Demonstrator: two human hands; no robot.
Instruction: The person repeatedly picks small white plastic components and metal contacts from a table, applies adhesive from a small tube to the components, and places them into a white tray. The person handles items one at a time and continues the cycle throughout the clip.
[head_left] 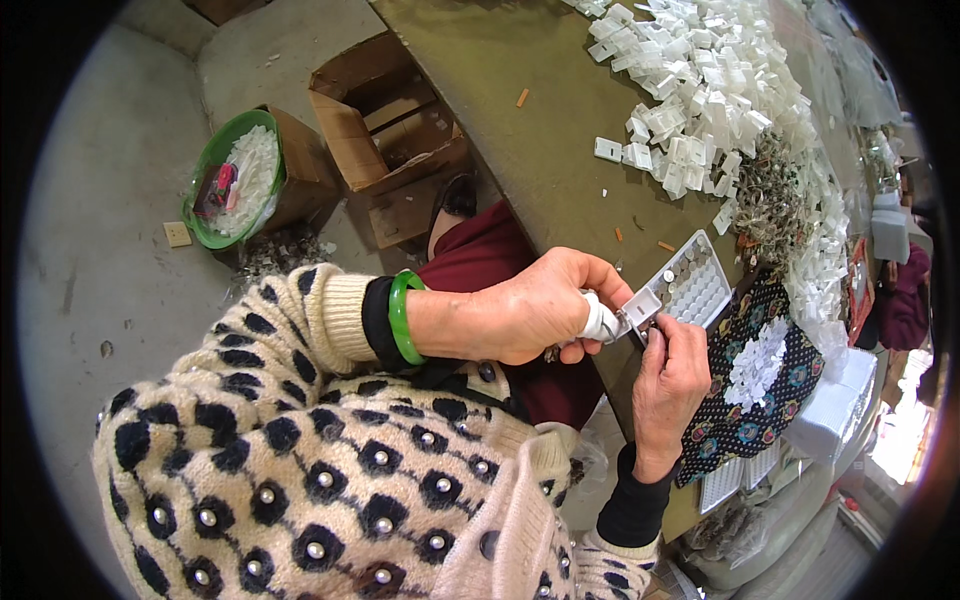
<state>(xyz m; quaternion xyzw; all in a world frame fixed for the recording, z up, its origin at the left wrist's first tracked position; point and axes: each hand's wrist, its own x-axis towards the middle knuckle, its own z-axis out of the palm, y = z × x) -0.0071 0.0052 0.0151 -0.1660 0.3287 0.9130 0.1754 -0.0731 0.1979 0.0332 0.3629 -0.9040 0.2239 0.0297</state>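
Observation:
Over the table's near edge, my left hand (545, 308), with a green bangle (402, 318) at its wrist, is closed around a small white plastic case (640, 308). Something white, perhaps a finger wrap, shows at its fingertips. My right hand (677, 375) pinches the case's lower edge between thumb and fingers. Whether a smaller part sits between those fingertips is too small to tell. Just beyond lies a white tray (708, 298) with rows of round cells. Several small round greyish pieces (684, 268) sit in its far-left part.
White plastic cases (690, 75) are heaped at the far right of the green table (500, 55), beside tangled wired parts (775, 190). Small white pieces (757, 365) lie on dark patterned cloth (712, 435). On the floor at left stand a green-rimmed tub (203, 165) and an opened cardboard box (345, 140).

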